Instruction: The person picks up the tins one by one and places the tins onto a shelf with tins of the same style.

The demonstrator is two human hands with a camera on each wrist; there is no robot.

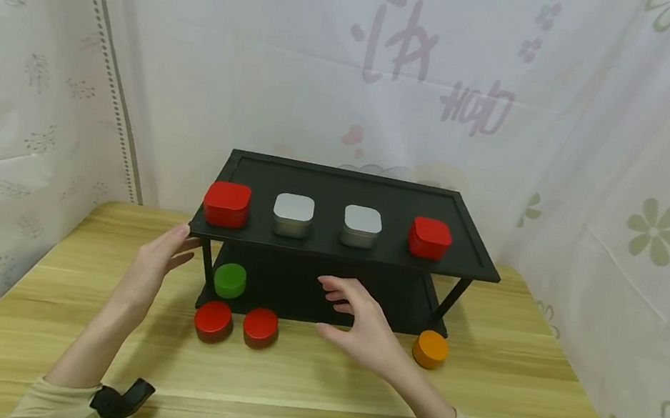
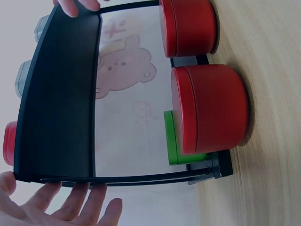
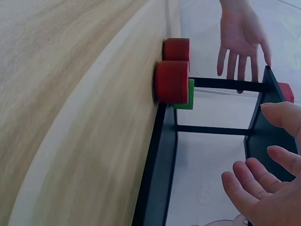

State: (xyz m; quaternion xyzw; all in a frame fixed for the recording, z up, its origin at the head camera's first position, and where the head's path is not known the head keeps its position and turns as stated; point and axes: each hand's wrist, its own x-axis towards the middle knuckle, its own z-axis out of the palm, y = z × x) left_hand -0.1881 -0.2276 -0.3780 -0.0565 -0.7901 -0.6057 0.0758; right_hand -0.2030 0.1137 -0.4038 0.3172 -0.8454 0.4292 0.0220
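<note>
A black two-tier rack (image 1: 345, 182) stands on the table. My left hand (image 1: 154, 265) rests its fingertips at the rack's top-left front corner; in the left wrist view its fingers (image 2: 77, 200) lie along the upper tier's end. My right hand (image 1: 359, 325) hovers before the lower tier, thumb and fingers apart and nothing between them. A green round tin (image 1: 229, 281) sits at the lower tier's left end. In front of it stand a red round tin (image 1: 213, 322) and a second red round tin (image 1: 261, 328), between my two hands.
On the upper tier, a red square tin (image 1: 227, 205), two silver tins (image 1: 293, 216) (image 1: 361, 227) and another red square tin (image 1: 429, 238) stand in a row. An orange round tin (image 1: 431, 349) is by the rack's front right. A patterned curtain (image 1: 306, 53) hangs behind.
</note>
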